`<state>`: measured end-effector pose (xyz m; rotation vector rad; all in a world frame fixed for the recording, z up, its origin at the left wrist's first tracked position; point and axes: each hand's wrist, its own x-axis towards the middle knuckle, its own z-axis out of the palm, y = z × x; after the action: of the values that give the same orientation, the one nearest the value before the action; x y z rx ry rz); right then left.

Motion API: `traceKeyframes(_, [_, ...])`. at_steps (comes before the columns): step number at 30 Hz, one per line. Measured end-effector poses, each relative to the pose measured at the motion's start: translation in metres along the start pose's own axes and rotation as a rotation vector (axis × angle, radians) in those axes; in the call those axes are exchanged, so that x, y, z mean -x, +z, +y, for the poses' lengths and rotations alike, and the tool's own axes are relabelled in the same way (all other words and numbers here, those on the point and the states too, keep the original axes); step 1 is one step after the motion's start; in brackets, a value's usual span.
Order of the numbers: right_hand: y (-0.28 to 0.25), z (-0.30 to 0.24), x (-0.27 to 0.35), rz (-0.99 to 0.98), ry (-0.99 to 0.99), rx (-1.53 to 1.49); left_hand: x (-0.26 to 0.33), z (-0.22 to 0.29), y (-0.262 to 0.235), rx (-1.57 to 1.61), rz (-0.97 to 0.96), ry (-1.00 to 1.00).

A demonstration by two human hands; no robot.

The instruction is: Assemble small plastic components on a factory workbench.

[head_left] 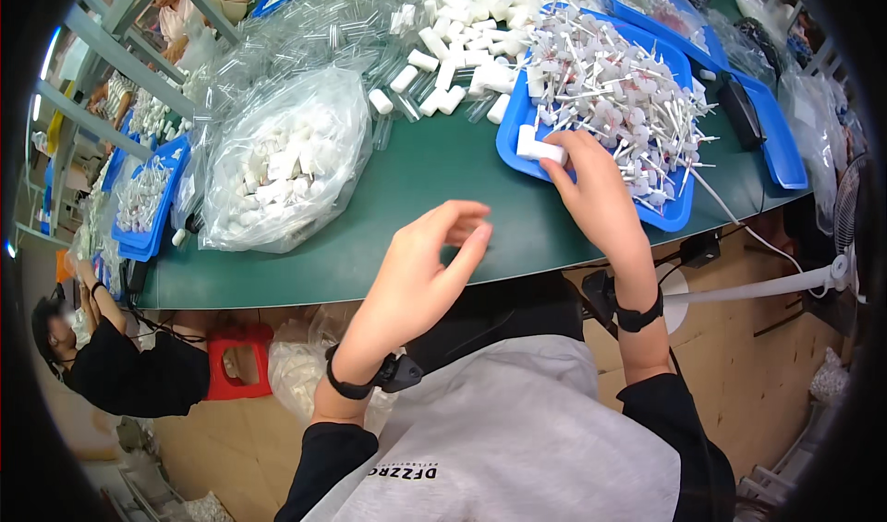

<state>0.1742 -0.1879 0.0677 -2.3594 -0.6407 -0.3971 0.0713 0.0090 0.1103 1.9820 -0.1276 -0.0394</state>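
Observation:
My right hand [591,185] is over the near-left rim of a blue tray [510,157]. Its thumb and fingers close on a short white cylinder [547,151], and another white piece [527,138] shows against its left end. Heaped in that tray are many thin white sticks with pale translucent discs [610,97]. Lower and to the left, my left hand [430,259] hovers above the table's front part. Its fingers curve with a gap to the thumb, and nothing shows between them.
White cylinders [453,55] and clear tubes [323,18] lie piled on the green table [407,166]. A clear bag [286,162] of white pieces sits at the left. More blue trays [776,134] stand right. A seated person [134,356] works at the far left; a fan [845,208] stands right.

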Motion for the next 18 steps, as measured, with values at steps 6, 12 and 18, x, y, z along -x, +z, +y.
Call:
traceKeyframes(6, [0.002,-0.042,0.026,-0.085,-0.054,-0.469,-0.028,-0.031,0.035,0.593,0.086,-0.025])
traceKeyframes(12, [-0.013,-0.008,0.014,0.009,-0.053,-0.218,-0.017,-0.056,0.035,0.747,0.227,-0.159])
traceKeyframes(18, [-0.009,0.025,-0.002,0.094,-0.048,0.284,0.001,-0.058,0.026,0.947,0.139,-0.211])
